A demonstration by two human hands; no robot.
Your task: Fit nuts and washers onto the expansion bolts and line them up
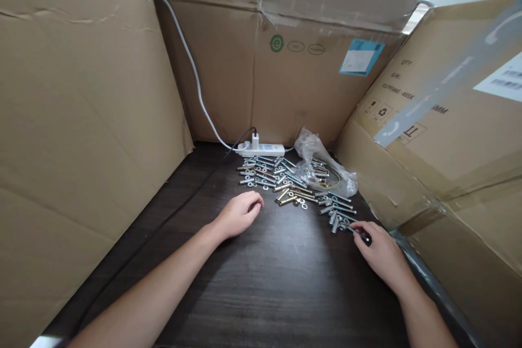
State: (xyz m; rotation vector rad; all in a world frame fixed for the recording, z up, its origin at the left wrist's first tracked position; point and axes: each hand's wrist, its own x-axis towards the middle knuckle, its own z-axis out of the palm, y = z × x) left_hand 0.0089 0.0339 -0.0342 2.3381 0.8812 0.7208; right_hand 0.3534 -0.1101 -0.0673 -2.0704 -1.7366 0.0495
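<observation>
- Nearest, well in front of the power strip [275, 149]: bare forearms [142, 291], stretched over the dark surface [265, 299].
- Right hand [379, 250], in front and to the right of the power strip: grip nearly closed, seemingly pinching a slim bolt [351, 228] partly hidden by fingertips.
- Left hand [236, 215], in front and slightly left of the power strip: grip loosely curled, just short of the metal pieces; inside hidden, so cannot tell whether anything is held.
- Right of the power strip and nearer: grey sleeves [335, 224] beside long bolts [345, 209].
- Closer to the power strip: brass-coloured pieces [289, 200] with loose washers [304, 206].
- Directly before the power strip: silver bolts [267, 184], in rough rows.
- Judged by this layout: parted partly by finish, but many pieces loose and overlapping; cannot tell whether any group is complete.
- Right of the power strip, over some metal: crumpled clear bag [346, 182].
- Behind the power strip: tall cardboard [212, 65].
</observation>
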